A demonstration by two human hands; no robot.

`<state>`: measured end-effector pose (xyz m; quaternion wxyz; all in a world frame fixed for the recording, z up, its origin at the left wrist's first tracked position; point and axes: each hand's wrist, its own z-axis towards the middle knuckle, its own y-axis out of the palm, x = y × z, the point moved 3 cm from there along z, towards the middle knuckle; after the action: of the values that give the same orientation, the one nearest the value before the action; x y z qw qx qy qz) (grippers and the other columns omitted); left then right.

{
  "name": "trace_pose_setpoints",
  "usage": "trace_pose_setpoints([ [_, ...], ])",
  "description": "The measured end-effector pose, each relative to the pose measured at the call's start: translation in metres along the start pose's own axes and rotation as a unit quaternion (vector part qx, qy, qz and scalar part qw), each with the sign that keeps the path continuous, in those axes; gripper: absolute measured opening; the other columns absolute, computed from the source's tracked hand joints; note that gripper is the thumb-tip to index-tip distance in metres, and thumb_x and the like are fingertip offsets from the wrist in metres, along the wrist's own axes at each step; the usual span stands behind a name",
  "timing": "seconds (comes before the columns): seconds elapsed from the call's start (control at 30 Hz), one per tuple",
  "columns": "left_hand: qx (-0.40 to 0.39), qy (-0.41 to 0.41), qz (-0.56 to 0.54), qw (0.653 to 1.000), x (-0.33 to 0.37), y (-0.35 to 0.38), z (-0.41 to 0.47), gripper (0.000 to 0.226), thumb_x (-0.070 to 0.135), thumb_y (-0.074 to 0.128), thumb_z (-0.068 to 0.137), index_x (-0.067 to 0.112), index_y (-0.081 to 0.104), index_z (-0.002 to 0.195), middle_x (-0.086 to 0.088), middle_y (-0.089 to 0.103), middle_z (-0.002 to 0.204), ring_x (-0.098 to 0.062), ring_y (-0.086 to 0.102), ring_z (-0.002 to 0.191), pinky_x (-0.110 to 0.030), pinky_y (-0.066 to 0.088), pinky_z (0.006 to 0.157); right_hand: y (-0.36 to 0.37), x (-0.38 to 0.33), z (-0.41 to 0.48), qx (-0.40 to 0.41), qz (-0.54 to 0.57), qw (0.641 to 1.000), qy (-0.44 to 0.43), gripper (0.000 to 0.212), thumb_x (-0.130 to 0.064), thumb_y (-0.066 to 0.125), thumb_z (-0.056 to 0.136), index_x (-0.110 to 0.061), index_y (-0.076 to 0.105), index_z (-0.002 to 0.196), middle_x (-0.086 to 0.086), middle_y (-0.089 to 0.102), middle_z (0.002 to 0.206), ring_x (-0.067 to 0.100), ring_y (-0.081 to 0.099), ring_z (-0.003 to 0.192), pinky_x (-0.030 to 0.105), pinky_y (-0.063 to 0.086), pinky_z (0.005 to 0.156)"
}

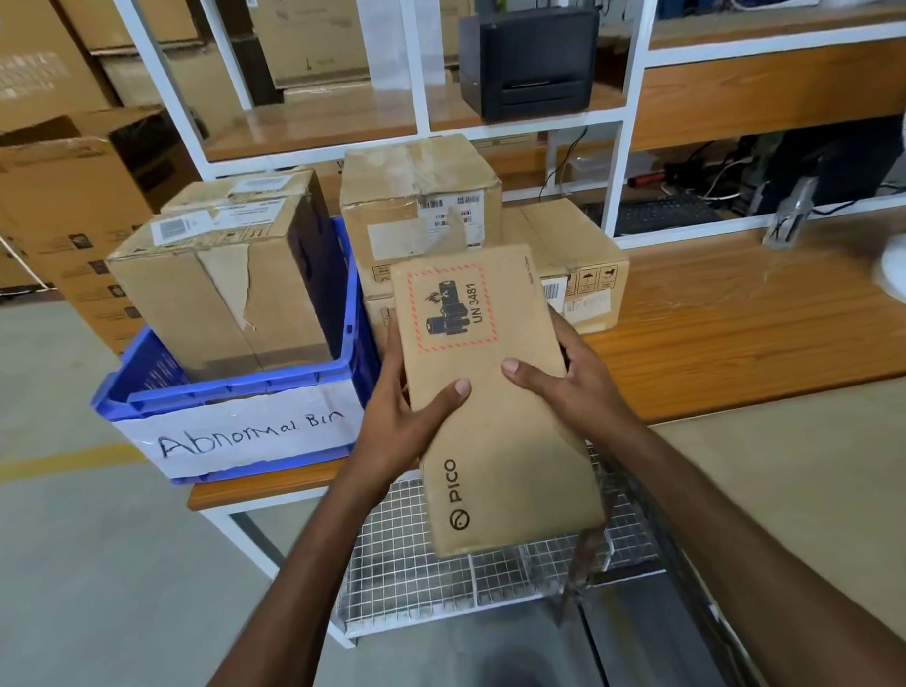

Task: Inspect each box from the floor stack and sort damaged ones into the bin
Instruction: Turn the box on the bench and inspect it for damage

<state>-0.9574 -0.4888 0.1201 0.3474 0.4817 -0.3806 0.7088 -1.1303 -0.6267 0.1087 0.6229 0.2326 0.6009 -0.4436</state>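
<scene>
The box (494, 393), flat brown card printed PICO, was up in the air just right of the bin (237, 392), held over the table (723, 334) edge with its broad face to the camera. The left hand (402, 412) had the long edge on the bin side and the right hand (581, 385) had the far long edge. Both sets of fingers (564, 339) were clamped on the box, thumbs flat on top and the rest curled round behind.

It looked light and fairly stiff, a slim carton that two hands turn easily. The lithium battery mark on it said no squeezing and no dropping. The plain card looked dry, not slippery. Those long edges seemed the right place to hold it: both hands were clear of the face and the corners showed. No tear or dent was visible on this face; the back was hidden.

Inside the bin stood a torn carton (218, 295). Right of the bin and behind the box, more cartons (420, 190) were stacked on the table.
</scene>
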Motion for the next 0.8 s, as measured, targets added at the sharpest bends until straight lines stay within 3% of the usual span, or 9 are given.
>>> trace_pose_setpoints([
  [0.17, 0.046, -0.016, -0.013, 0.999, -0.006, -0.001, 0.023, 0.075, 0.024, 0.078, 0.095, 0.037, 0.037, 0.156, 0.015, 0.06, 0.146, -0.002, 0.059, 0.132, -0.036, 0.051, 0.111, 0.007, -0.01, 0.017, 0.049, 0.0, 0.998, 0.038, 0.072, -0.035, 0.084, 0.088, -0.031, 0.045, 0.148, -0.022, 0.065, 0.119, -0.006, 0.063, 0.107, 0.022, 0.054, 0.087],
  [0.27, 0.02, -0.086, -0.049, 0.995, -0.012, -0.003, 0.024, 0.088, 0.018, 0.082, 0.091, 0.031, 0.026, 0.157, 0.011, 0.057, 0.146, -0.005, 0.061, 0.129, -0.035, 0.055, 0.107, -0.001, -0.011, 0.022, -0.038, 0.036, 0.996, 0.077, 0.08, -0.021, 0.082, 0.084, -0.036, 0.042, 0.151, -0.013, 0.066, 0.128, 0.009, 0.065, 0.116, 0.03, 0.054, 0.087],
  [0.33, -0.045, -0.106, -0.041, 0.993, -0.018, -0.008, 0.021, 0.098, 0.016, 0.082, 0.089, 0.034, 0.017, 0.16, 0.012, 0.055, 0.146, -0.007, 0.061, 0.129, -0.035, 0.057, 0.104, -0.007, -0.009, 0.016, -0.111, 0.029, 0.989, 0.093, 0.097, -0.024, 0.078, 0.077, -0.046, 0.03, 0.159, -0.018, 0.062, 0.135, 0.008, 0.062, 0.12, 0.031, 0.053, 0.089],
  [0.4, -0.094, -0.109, -0.03, 0.989, -0.02, -0.011, 0.02, 0.103, 0.022, 0.083, 0.089, 0.043, 0.014, 0.162, 0.016, 0.055, 0.147, -0.004, 0.061, 0.129, -0.032, 0.058, 0.102, -0.01, -0.006, 0.01, -0.134, 0.027, 0.985, 0.102, 0.1, -0.027, 0.08, 0.082, -0.051, 0.024, 0.161, -0.018, 0.06, 0.14, 0.007, 0.061, 0.122, 0.032, 0.053, 0.094],
  [0.47, -0.085, -0.113, -0.029, 0.99, -0.021, -0.013, 0.022, 0.099, 0.029, 0.084, 0.087, 0.044, 0.021, 0.162, 0.017, 0.059, 0.145, -0.003, 0.062, 0.128, -0.031, 0.058, 0.1, -0.011, -0.006, 0.011, -0.115, 0.018, 0.987, 0.107, 0.093, -0.024, 0.08, 0.09, -0.049, 0.026, 0.161, -0.015, 0.059, 0.142, 0.008, 0.061, 0.122, 0.034, 0.053, 0.095],
  [0.57, 0.025, -0.103, -0.002, 0.994, -0.016, -0.012, 0.03, 0.083, 0.033, 0.087, 0.086, 0.03, 0.04, 0.154, 0.013, 0.061, 0.14, -0.004, 0.062, 0.124, -0.031, 0.058, 0.099, -0.009, -0.008, 0.019, -0.029, -0.026, 0.993, 0.111, 0.078, -0.032, 0.079, 0.092, -0.037, 0.038, 0.158, -0.008, 0.06, 0.138, 0.011, 0.062, 0.117, 0.034, 0.054, 0.092],
  [0.63, 0.089, -0.067, 0.052, 0.992, -0.012, -0.01, 0.032, 0.075, 0.034, 0.086, 0.086, 0.019, 0.041, 0.145, 0.014, 0.056, 0.135, 0.002, 0.058, 0.121, -0.03, 0.055, 0.099, -0.004, -0.007, 0.021, 0.049, -0.085, 0.99, 0.096, 0.07, -0.045, 0.079, 0.09, -0.031, 0.044, 0.149, -0.003, 0.064, 0.133, 0.018, 0.064, 0.116, 0.039, 0.054, 0.095],
  [0.73, 0.018, -0.065, 0.076, 0.995, -0.006, -0.006, 0.026, 0.079, 0.027, 0.086, 0.087, 0.024, 0.032, 0.144, 0.016, 0.045, 0.137, 0.013, 0.053, 0.109, -0.013, 0.055, 0.087, 0.0, -0.01, 0.014, 0.116, -0.159, 0.98, 0.032, 0.058, -0.048, 0.081, 0.087, -0.029, 0.051, 0.134, -0.004, 0.064, 0.126, 0.018, 0.063, 0.113, 0.041, 0.055, 0.096],
  [0.8, -0.083, -0.112, 0.079, 0.987, -0.008, -0.006, 0.019, 0.096, 0.028, 0.085, 0.088, 0.029, 0.024, 0.161, 0.013, 0.037, 0.154, 0.003, 0.058, 0.115, -0.02, 0.059, 0.09, -0.004, -0.011, 0.009, 0.078, -0.157, 0.984, 0.034, 0.067, -0.046, 0.085, 0.079, -0.033, 0.056, 0.138, -0.006, 0.061, 0.136, 0.018, 0.061, 0.119, 0.044, 0.054, 0.102],
])
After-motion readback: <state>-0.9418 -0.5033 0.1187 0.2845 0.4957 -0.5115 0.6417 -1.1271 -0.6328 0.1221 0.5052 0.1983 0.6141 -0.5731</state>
